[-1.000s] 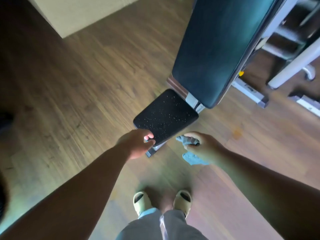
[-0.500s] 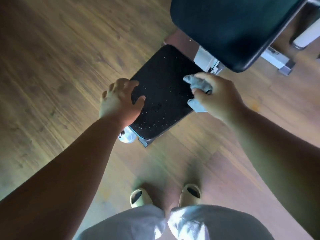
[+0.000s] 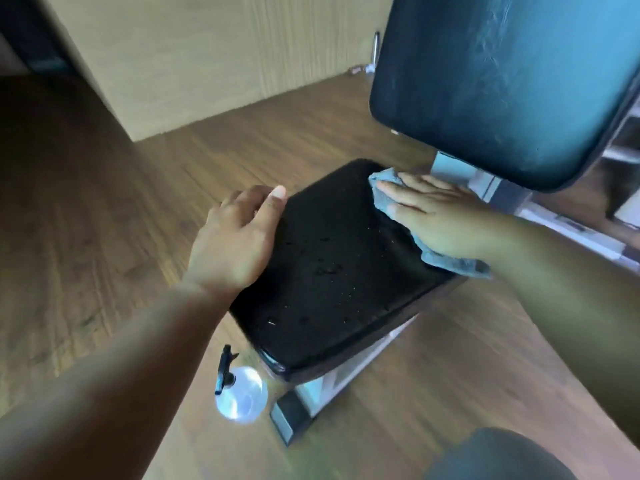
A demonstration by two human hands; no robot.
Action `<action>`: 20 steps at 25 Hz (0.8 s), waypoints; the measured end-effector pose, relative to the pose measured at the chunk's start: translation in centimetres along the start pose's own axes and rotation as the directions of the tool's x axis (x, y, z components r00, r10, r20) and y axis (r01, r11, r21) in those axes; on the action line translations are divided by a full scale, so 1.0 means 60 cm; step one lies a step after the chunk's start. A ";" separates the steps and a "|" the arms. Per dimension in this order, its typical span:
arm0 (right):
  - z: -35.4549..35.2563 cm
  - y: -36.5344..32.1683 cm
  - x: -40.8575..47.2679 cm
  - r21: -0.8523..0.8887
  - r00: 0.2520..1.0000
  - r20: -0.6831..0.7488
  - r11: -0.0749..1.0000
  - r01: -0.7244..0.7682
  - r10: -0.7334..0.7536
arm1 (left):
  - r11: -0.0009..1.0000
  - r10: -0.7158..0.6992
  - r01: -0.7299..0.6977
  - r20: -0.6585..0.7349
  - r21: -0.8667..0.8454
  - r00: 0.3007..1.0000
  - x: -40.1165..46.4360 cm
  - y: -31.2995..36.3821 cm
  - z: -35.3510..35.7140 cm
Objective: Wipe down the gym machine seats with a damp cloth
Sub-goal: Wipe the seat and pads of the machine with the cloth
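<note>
Seat pad [image 3: 332,271]: black, padded, beaded with small water droplets; mounted on a metal frame [image 3: 311,396] standing on the wood floor [image 3: 104,220].
Cloth [image 3: 384,192]: grey-blue, damp-looking, spread flat on the far right part of the seat pad, one corner hanging past the pad's right edge.
Right hand [image 3: 436,213]: laid flat on the cloth, fingers straight and together, pressing it onto the seat pad.
Left hand [image 3: 239,240]: at the seat pad's left edge, fingers curled over the side, thumb lying along the top surface; grips the pad.
Backrest [image 3: 502,84]: dark, padded, upright, behind and above the seat pad on its right.
Spray bottle [image 3: 239,393]: clear, black trigger head, on the floor just beside the seat pad's near left corner.
Wall panel [image 3: 225,57]: pale wood, behind the seat pad.
</note>
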State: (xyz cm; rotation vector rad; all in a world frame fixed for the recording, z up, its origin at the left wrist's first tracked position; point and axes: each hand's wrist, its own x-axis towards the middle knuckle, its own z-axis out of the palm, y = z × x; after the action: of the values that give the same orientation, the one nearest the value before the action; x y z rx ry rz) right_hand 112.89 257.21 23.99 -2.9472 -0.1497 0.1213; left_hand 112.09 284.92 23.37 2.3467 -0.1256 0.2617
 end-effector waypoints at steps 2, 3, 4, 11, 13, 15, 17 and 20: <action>-0.008 -0.024 0.054 -0.034 0.996 0.038 0.996 0.080 -0.079 | 1.000 -0.004 0.004 -0.006 0.004 1.000 0.004 -0.005 0.002; -0.012 -0.038 0.081 -0.038 0.992 0.070 0.994 0.103 -0.100 | 0.999 -0.023 0.023 -0.001 0.029 1.000 0.007 -0.003 0.001; -0.017 -0.050 0.101 -0.041 0.989 0.101 0.993 0.110 -0.105 | 0.998 -0.042 0.042 -0.001 0.056 0.999 0.007 0.000 -0.001; 0.032 -0.028 0.041 -0.059 0.938 -0.002 0.937 0.346 -0.346 | 0.969 -0.058 0.043 0.053 0.243 0.997 -0.009 0.014 0.004; 0.050 0.016 0.003 -0.046 0.879 -0.070 0.882 0.469 -0.472 | 0.976 -0.041 0.032 0.036 0.213 0.999 -0.006 0.010 0.005; 0.037 0.033 0.017 -0.015 0.906 -0.091 0.910 0.415 -0.414 | 0.981 -0.037 0.033 0.018 0.192 0.999 -0.005 0.007 0.005; 0.014 0.006 0.069 -0.017 0.981 -0.026 0.981 0.194 -0.194 | 0.985 -0.062 0.060 0.005 0.160 0.998 -0.007 0.010 0.003; -0.005 -0.070 0.134 -0.144 0.998 0.038 0.988 0.052 -0.047 | 0.988 -0.104 0.104 -0.002 0.113 0.995 -0.006 0.013 0.002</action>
State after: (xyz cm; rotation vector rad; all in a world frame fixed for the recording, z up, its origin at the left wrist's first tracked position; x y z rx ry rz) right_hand 120.50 262.13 24.51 -3.0840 -0.2466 0.1609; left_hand 111.63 284.30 23.74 2.4567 0.0106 0.2184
